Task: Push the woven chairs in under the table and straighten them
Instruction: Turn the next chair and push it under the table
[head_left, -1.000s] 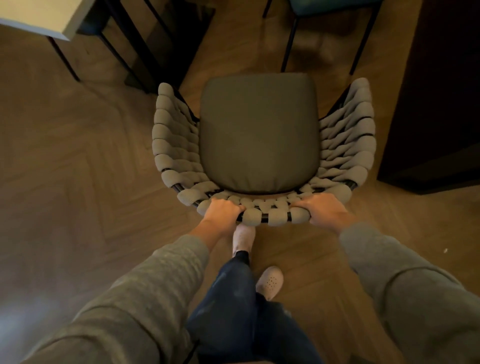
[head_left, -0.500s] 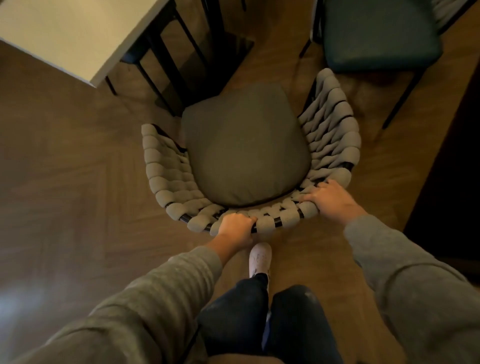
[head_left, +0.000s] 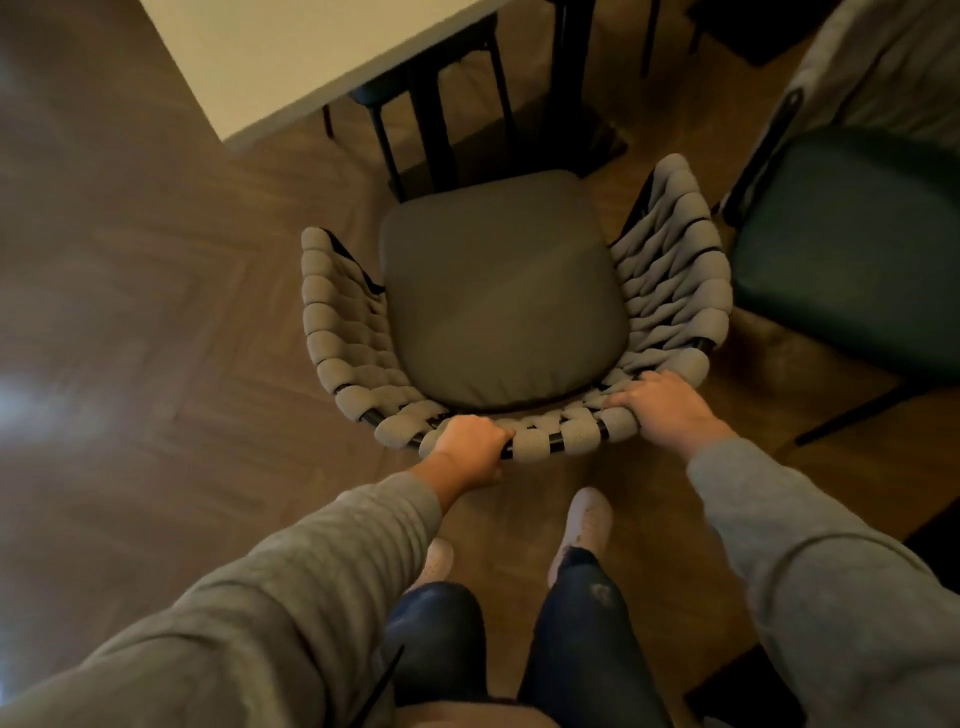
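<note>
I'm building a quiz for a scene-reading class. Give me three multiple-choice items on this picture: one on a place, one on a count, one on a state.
1. The green chair stands on which side of the woven chair? A) the person's left B) the person's right C) on top of it
2. How many hands hold the woven chair's back rim? A) none B) one C) two
3. The woven chair is: A) tipped over B) upright, seat short of the table C) seat wholly under the table

B: it stands beyond the woven chair's right side. C: left hand and right hand both grip the rim. B: its whole seat shows.
</note>
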